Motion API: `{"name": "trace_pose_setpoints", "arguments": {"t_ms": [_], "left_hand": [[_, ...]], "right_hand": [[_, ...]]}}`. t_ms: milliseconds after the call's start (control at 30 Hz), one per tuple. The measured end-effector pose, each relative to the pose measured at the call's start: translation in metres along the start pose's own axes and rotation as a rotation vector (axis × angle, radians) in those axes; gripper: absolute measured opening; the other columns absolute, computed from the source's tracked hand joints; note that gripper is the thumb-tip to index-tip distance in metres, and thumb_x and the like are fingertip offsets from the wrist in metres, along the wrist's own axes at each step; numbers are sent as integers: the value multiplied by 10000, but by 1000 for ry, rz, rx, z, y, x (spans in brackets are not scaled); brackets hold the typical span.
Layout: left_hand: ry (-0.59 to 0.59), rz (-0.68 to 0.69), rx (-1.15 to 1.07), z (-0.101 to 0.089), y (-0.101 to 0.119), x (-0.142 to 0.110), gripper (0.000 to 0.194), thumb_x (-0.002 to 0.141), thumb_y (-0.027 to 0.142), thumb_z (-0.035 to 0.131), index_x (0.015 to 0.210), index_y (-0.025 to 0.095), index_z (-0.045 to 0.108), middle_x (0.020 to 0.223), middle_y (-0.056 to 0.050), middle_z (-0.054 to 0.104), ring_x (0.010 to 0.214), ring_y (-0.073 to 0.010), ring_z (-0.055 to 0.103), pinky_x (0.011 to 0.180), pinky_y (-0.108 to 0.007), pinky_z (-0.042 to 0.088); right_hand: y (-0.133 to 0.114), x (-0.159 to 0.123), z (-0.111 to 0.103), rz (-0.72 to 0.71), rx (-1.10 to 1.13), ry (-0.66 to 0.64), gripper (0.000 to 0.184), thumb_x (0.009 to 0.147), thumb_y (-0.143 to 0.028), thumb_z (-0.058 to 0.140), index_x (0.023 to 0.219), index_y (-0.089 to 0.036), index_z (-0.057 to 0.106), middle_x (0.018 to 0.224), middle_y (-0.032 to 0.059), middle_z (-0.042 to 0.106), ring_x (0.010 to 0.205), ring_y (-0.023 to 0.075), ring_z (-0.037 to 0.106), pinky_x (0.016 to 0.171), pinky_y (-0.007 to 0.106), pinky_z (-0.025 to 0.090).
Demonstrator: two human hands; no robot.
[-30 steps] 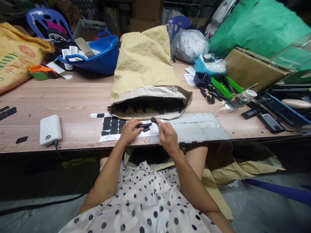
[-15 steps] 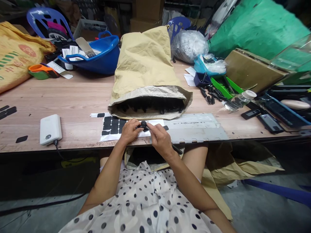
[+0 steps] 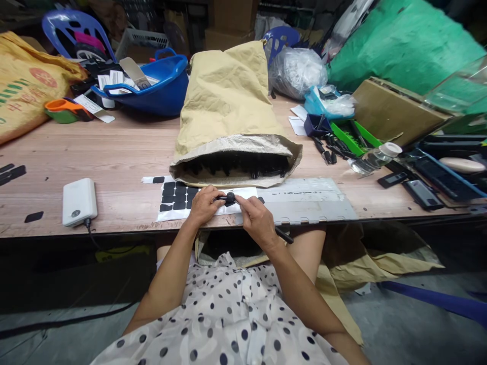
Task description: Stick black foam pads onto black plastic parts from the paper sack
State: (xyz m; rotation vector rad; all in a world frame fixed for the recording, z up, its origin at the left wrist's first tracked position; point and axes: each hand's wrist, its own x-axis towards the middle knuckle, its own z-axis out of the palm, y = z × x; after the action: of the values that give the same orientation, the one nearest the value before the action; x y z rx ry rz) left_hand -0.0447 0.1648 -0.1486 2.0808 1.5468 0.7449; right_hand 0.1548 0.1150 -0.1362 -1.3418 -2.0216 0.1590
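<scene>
black piece (image 3: pixel 220 198) is clamped in left fingers (image 3: pixel 212 194), tool (image 3: pixel 230 196) in right (image 3: pixel 247 204), above a cluttered room's (image 3: pixel 232 17) wood-grain table (image 3: pixel 125 157).

- A workshop was shown, centred on a paper sack (image 3: pixel 228 96).
- Left of it, a blue basin (image 3: pixel 160 91) was piled with packaging.
- Right of it, black parts (image 3: pixel 335 149) were strewn.

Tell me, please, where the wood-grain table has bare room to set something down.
The widest bare patch lies between the blue plastic basin, the white rectangular device and the tan paper sack. Crowded: right end, around the clear plastic bottle, and beneath the left hand and right hand.
</scene>
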Motion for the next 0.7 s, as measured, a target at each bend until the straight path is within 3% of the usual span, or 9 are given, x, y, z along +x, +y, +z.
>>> {"name": "trace_pose_setpoints", "arguments": {"t_ms": [200,400,533,700], "left_hand": [[2,-12,15,-1,3,-1,210,823,227,640,988,273,760,893,-16,637,956,-227,596,907,-366,476],[30,3,24,-1,6,-4,298,799,301,709,1094,278,741,957,-18,648,950,-228,597,908,-365,486],[8,18,24,-1,5,-4,211,856,303,648,1036,281,754,948,-21,645,951,-223,593,902,-359,475],[-12,28,54,-2,3,-2,205,895,306,586,1025,255,736,981,-41,652,1002,-242,581,931,-380,453]], "right_hand": [[12,7,-4,45,3,37,413,1007,-174,407,1316,-250,671,898,38,633,849,159,606,748,237,486],[47,20,-8,93,-213,59,403,967,-155,449,1244,-268,720,875,50,623,862,189,555,748,268,437],[64,19,-1,103,-312,51,401,945,-135,471,1194,-285,747,860,63,598,822,198,501,709,289,377],[68,16,6,121,-354,36,411,933,-128,481,1207,-292,739,895,79,581,843,213,464,697,306,332]]}}
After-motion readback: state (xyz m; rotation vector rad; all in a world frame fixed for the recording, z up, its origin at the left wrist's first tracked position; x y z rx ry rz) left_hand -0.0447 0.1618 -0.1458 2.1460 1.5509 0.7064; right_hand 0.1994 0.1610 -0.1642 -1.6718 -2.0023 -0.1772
